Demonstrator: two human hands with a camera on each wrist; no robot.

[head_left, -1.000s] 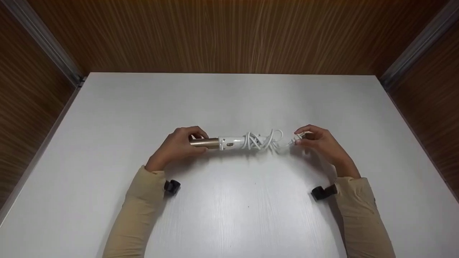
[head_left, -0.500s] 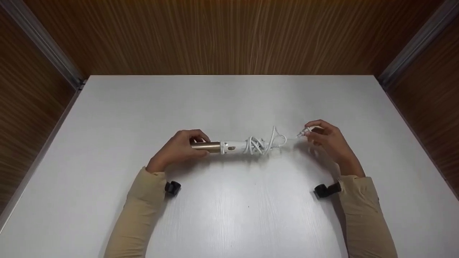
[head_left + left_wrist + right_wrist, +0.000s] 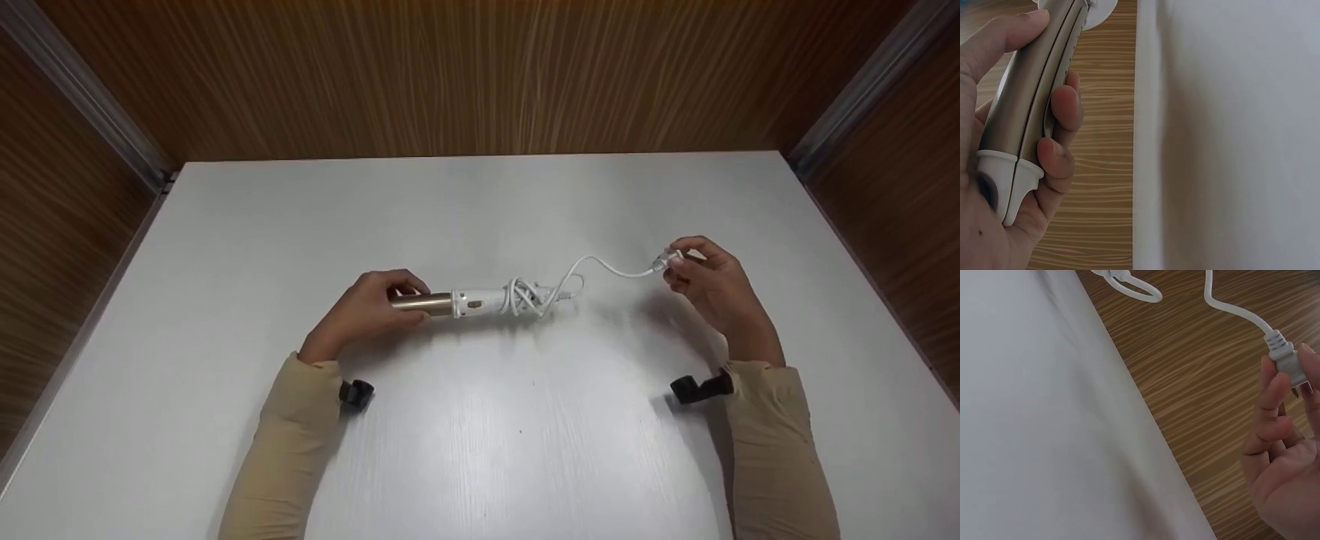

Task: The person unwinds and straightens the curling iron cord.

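- Left hand [image 3: 367,309] grips the curling iron [image 3: 457,302] by its gold barrel — fingers curled round it.
- Right hand [image 3: 712,289] pinches the white plug [image 3: 663,262]; the cord [image 3: 600,264] trails back to the iron.

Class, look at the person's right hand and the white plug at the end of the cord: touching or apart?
Touching. The right wrist view shows the right hand pinching the plug between its fingertips.
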